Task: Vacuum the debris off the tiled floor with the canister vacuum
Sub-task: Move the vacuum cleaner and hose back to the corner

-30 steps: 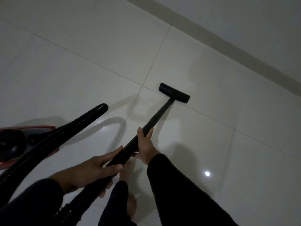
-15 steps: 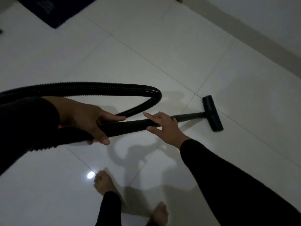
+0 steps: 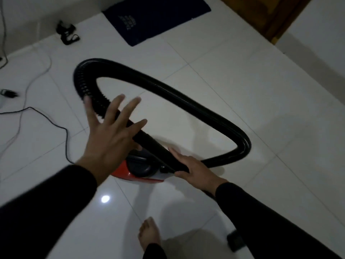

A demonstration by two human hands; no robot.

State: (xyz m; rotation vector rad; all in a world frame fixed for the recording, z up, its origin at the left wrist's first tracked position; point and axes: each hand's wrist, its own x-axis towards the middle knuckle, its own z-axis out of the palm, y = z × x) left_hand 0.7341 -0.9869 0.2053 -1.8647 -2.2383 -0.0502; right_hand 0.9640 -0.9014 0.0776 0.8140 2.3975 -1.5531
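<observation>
The red and black canister vacuum (image 3: pixel 130 174) sits on the white tiled floor (image 3: pixel 242 75) just in front of me. Its black ribbed hose (image 3: pixel 186 101) arcs in a wide loop above and to the right of it. My right hand (image 3: pixel 194 170) grips the rigid black wand (image 3: pixel 153 146) where it crosses over the canister. My left hand (image 3: pixel 110 135) hovers blurred above the wand's upper stretch, fingers spread and holding nothing. The black floor head (image 3: pixel 235 240) peeks out at lower right, mostly behind my right sleeve. No debris is discernible on the tiles.
Thin cables (image 3: pixel 37 113) trail across the floor at left. A small black object (image 3: pixel 67 33) lies by the back wall. A dark blue mat (image 3: pixel 155 17) lies at the top, near a wooden door frame (image 3: pixel 270 15). My bare foot (image 3: pixel 149 234) stands below the canister.
My view has swung left, from the floor head to the canister. My left hand let go of the wand and opened. My right hand, open half a second ago, now grips the wand.
</observation>
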